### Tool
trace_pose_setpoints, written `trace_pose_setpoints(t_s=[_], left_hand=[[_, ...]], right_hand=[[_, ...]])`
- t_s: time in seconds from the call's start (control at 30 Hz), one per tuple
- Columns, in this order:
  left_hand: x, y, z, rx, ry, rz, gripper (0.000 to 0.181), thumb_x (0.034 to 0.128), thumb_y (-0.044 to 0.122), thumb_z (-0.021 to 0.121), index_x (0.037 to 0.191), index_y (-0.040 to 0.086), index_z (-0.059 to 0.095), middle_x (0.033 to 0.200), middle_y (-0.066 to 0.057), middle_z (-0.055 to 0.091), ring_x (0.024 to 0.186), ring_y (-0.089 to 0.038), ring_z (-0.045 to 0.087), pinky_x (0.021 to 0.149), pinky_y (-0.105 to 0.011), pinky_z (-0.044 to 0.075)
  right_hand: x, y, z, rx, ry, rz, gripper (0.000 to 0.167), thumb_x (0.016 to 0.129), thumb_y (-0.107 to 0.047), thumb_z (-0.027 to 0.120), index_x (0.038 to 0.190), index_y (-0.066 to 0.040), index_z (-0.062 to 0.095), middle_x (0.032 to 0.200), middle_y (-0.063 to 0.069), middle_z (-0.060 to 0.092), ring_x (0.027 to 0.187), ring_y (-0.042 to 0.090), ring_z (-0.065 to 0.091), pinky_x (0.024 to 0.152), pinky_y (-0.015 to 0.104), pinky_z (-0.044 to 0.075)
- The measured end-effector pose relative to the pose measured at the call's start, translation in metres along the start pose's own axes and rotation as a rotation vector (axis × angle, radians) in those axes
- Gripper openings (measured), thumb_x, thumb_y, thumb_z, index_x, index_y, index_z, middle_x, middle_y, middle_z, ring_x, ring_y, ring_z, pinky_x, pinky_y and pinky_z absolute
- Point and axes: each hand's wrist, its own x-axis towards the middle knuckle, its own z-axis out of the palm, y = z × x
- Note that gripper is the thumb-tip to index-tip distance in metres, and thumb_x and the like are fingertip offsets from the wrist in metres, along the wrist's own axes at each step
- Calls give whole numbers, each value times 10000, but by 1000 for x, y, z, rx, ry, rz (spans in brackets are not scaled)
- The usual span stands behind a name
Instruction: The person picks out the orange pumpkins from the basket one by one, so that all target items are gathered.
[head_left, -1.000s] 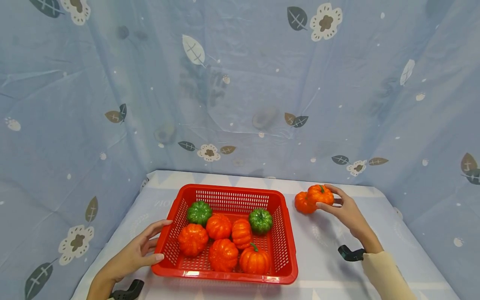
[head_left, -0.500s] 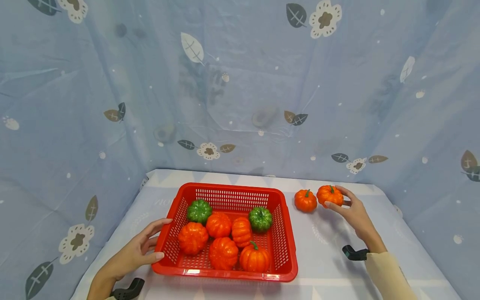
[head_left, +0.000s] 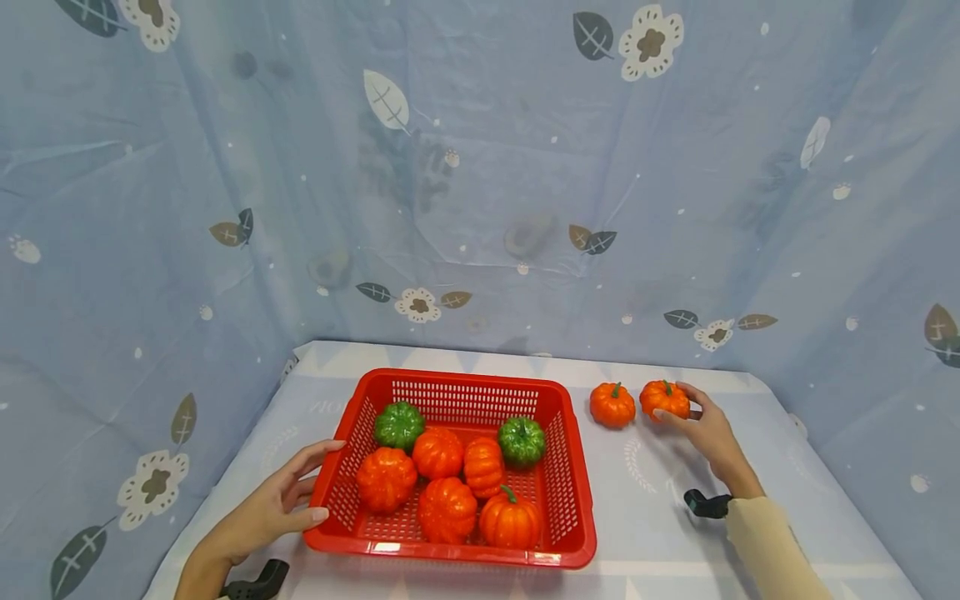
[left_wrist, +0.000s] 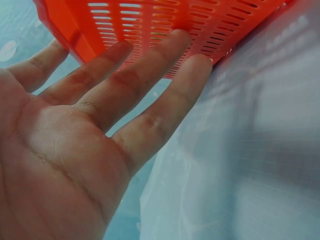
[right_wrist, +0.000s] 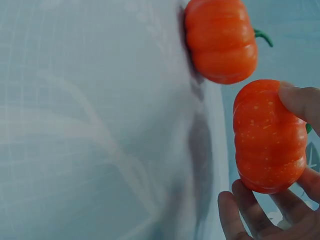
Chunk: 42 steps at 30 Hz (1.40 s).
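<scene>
My right hand (head_left: 705, 429) pinches a small orange pumpkin (head_left: 665, 400) with a green stem, between thumb and fingers. In the right wrist view this pumpkin (right_wrist: 270, 135) seems slightly off the table, its shadow apart from it. To its left a second orange pumpkin (head_left: 612, 406) sits upright on the table. My left hand (head_left: 266, 504) touches the left side of a red plastic basket (head_left: 461, 547), its fingers (left_wrist: 150, 125) nearly straight against the slotted wall. Inside the basket lie several orange pumpkins (head_left: 446, 510) and two green ones (head_left: 399, 426).
A pale patterned cloth (head_left: 645, 525) covers the table. Blue curtain (head_left: 480, 208) with leaves and flowers rises behind it and on both sides. Black wrist-camera mounts (head_left: 705, 505) sit at both wrists.
My right hand has moved the held pumpkin right, away from the other table pumpkin, then slightly lower. A gap now separates the two. The left hand and basket have stayed in place.
</scene>
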Motion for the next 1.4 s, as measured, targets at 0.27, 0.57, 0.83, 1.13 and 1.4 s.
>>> trace_pose_setpoints(t_s=[0.27,0.57,0.83,1.13,1.4], left_hand=[[0,-1,0,3,9,0,771,960,90,691,1600,180,271,1635,-266,178,1335,-508,467,896,-428,597],[0,-1,0,4,6,-4,774,960,93,692,1601,175,268,1632,-267,184,1340,-510,460,904,-427,594],[0,-1,0,2,10,-3,764,965,85,685,1600,186,272,1633,-255,190,1347,-521,447,908,-434,592],[-1,0,2,10,15,-13,787,954,129,705,1601,142,258,1629,-285,186,1341,-526,455,900,-440,595],[0,0,2,13,18,-22,801,946,144,717,1601,143,255,1628,-284,184,1333,-514,468,889,-442,598]], right_hand=[[6,11,4,-15,-14,57,1034,921,-544,725,1646,-89,147,1662,288,129,1402,524,310,1133,676,316],[6,15,5,-48,-29,77,1025,931,-529,720,1641,-64,144,1657,302,134,1445,531,258,1156,684,256],[4,7,-1,-19,-37,31,955,962,-448,714,1642,-75,157,1633,336,148,1398,551,317,1128,692,305],[-4,-27,-9,-74,81,-70,874,980,-486,671,1621,-65,251,1597,333,258,1373,547,345,1049,706,396],[-17,-77,3,-36,75,-230,814,975,-421,707,1601,-81,314,1583,254,335,1361,517,377,1070,681,392]])
